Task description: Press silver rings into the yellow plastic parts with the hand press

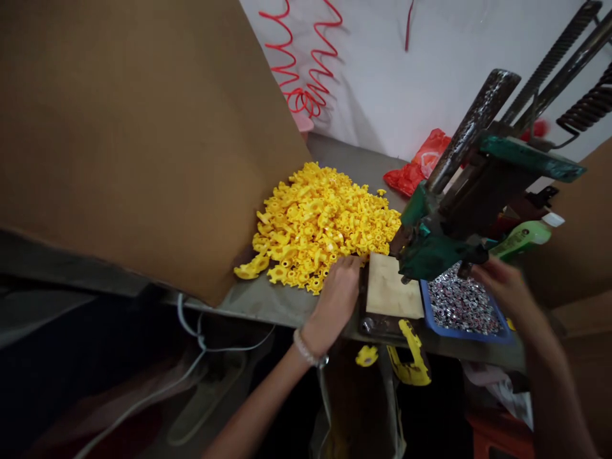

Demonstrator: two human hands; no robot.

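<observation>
My left hand [337, 293], a pale bracelet at its wrist, reaches to the front right edge of a heap of small yellow plastic parts [329, 223]. Its fingers are bent together, and their tips and anything in them are hidden. Right of it lies a light square pad [392, 290] on a dark base, under the green metal head of a hand press [430, 255]. My right hand [507, 287], slightly blurred, is at the head's right side above a blue tray [433, 322] of small shiny metal pieces. Its fingers are closed at a dark part there; what they grip is unclear.
A large cardboard sheet [143, 140] walls off the left. Behind the press are a red plastic bag [418, 169] and a green bottle [523, 239]. Below the table's front edge are a yellow part [367, 356], a yellow-painted frame [414, 357] and an open bag [358, 408].
</observation>
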